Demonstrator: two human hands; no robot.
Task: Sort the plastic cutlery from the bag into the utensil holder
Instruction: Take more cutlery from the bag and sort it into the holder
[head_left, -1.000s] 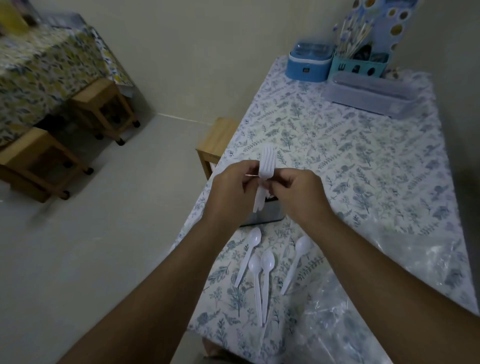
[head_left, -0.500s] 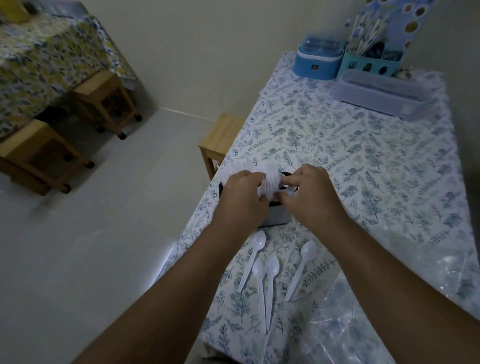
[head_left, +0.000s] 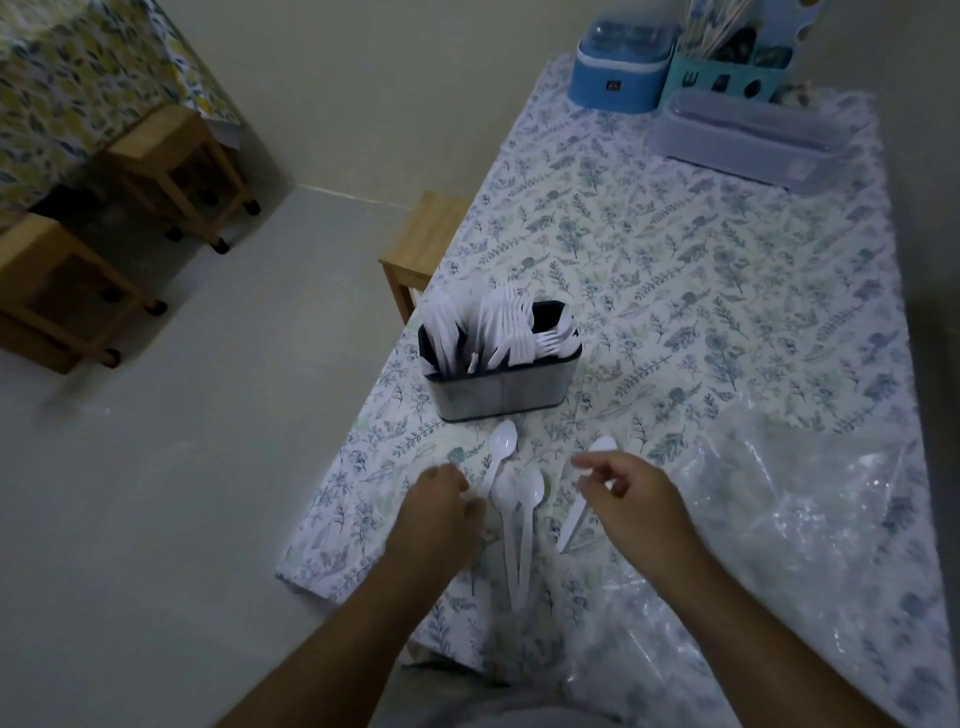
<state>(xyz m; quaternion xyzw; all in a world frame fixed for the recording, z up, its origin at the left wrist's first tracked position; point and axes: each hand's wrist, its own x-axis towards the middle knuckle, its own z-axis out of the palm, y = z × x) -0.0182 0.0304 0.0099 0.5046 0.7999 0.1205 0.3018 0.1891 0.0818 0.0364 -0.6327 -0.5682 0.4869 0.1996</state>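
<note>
Nearest me, my left hand (head_left: 441, 512) is curled loosely and my right hand (head_left: 631, 501) half open, both gripping nothing, above four white spoons (head_left: 511, 525) lying on the table (head_left: 701, 270). The clear bag (head_left: 810, 499) lies rightward. Beyond stands the utensil holder (head_left: 501, 387), packed with forks (head_left: 511, 327) and other white cutlery.

1. Left hand (head_left: 441, 512): palm down, fingers curled loosely inward, nothing held.
2. Right hand (head_left: 626, 499): fingers half-open, thumb and forefinger apart, empty.
3. Both forearms bare, extended forward.
</note>
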